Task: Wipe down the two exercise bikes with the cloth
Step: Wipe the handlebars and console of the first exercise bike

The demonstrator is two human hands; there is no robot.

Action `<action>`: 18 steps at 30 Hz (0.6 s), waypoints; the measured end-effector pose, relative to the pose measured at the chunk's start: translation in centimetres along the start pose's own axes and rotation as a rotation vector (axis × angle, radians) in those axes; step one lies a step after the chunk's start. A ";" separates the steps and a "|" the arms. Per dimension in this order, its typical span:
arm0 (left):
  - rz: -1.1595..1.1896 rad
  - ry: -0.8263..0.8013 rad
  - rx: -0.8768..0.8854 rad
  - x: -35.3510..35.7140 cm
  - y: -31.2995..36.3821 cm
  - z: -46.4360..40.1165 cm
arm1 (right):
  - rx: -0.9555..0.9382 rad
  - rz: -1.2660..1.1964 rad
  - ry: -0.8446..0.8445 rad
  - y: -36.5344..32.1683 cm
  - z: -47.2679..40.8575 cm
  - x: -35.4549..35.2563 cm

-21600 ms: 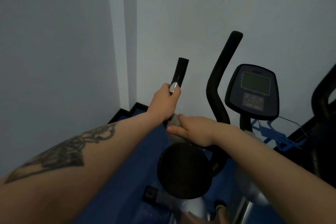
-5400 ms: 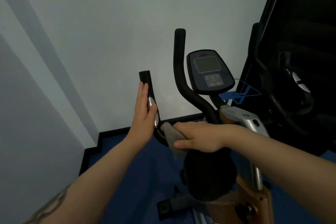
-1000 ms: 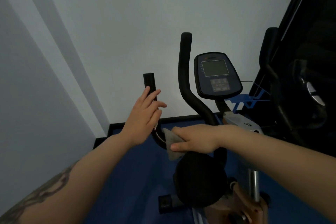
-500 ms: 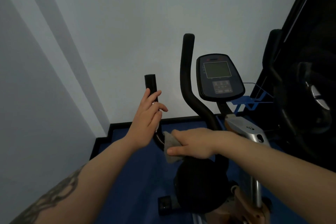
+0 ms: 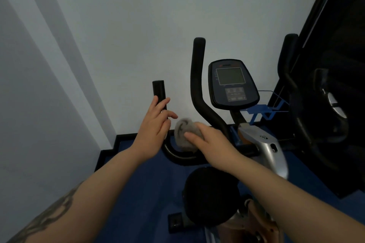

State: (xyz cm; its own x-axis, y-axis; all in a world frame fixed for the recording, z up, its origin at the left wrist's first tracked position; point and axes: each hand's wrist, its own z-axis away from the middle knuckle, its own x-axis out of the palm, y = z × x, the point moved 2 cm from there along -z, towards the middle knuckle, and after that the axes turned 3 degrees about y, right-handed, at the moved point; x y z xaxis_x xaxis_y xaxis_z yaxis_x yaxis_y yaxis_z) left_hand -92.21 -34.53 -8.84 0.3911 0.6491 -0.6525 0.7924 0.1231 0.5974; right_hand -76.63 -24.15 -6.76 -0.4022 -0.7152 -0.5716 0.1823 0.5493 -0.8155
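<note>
An exercise bike stands in front of me, with black handlebars (image 5: 197,77), a console (image 5: 232,83) and a round black saddle (image 5: 209,195). My right hand (image 5: 209,144) holds a bunched grey cloth (image 5: 183,134) just above the low curve of the left handlebar (image 5: 177,157). My left hand (image 5: 156,126) rests with straight fingers against the left handlebar's upright grip (image 5: 159,92). Part of a second dark machine (image 5: 324,108) shows at the right edge.
A pale wall corner closes in the left side and the back. Blue floor (image 5: 142,183) with a black skirting runs under the bike. A blue wire holder (image 5: 262,110) sticks out behind the console. The silver frame post (image 5: 264,148) rises to the right of my right hand.
My right hand has lifted the cloth up off the handlebar's lower bend and bunched it nearer my left hand. The left hand has stayed on the grip.
</note>
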 end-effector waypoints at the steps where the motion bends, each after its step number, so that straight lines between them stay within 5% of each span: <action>1: 0.030 0.004 -0.041 0.0 0.5 0.0 | 0.018 -0.104 0.054 -0.2 0.5 -0.8; 6: 0.079 0.032 -0.212 2.2 4.3 0.6 | 0.148 -0.412 0.269 -0.8 3.1 -7.4; 10: -0.218 -0.001 -0.083 4.6 6.6 0.6 | 0.175 -0.359 0.505 0.5 4.3 -11.0; 14: -0.643 -0.128 -0.062 5.8 6.2 1.2 | 0.289 -0.141 0.428 4.6 6.2 -6.4; 18: -0.713 -0.125 -0.127 6.3 6.2 1.2 | 0.091 0.075 0.390 4.6 6.8 -2.1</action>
State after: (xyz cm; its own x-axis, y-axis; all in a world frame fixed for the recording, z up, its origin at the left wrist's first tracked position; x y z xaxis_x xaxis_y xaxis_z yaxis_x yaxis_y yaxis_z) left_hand -84.30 -30.57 -9.85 -0.1425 0.2897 -0.9465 0.8167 0.5747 0.0530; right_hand -68.84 -23.08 -9.96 -0.6916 -0.4479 -0.5667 0.2952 0.5407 -0.7877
